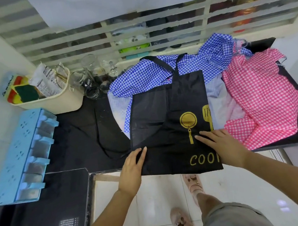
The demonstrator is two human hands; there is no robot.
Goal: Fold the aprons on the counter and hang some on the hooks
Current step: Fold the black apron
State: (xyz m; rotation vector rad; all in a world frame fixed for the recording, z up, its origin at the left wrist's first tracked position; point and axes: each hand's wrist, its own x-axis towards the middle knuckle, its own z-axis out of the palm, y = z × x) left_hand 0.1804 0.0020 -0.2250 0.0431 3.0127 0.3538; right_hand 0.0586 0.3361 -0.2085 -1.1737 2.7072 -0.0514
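A black apron point(171, 125) with a gold pan, a spatula and gold letters lies folded lengthwise on the dark counter point(84, 138). Its lower edge hangs over the counter's front. Its neck strap reaches back over a blue checked apron point(151, 72). A pink checked apron point(260, 97) is bunched to the right. My left hand point(132, 168) rests on the black apron's lower left edge, fingers straight. My right hand point(219, 144) presses flat on the apron near the pan print. No hooks are in view.
A cream basket point(51, 102) with sponges and packets stands at the back left, with several glass jars point(89, 76) beside it. A blue spice rack point(20, 155) hangs on the left wall. A barred window runs behind the counter.
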